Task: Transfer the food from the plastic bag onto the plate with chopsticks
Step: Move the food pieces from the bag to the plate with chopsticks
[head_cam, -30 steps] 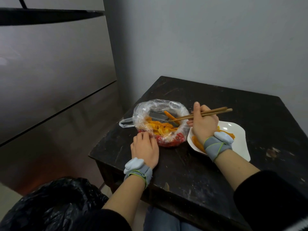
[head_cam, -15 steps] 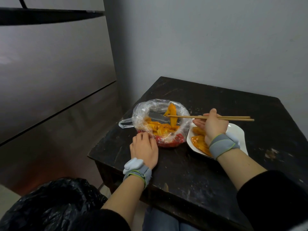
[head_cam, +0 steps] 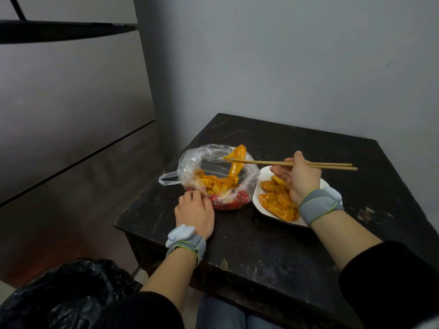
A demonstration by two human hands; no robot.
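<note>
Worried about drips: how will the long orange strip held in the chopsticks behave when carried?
Probably floppy: the strip drapes over the chopsticks and hangs limp into the plastic bag. Likely slippery too, since it looks glossy with sauce. It may swing or slide off.

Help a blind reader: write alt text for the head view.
The right hand holds a long orange food strip in wooden chopsticks over a clear plastic bag, beside a part-filled white plate. The left hand grips the bag's rim.
</note>
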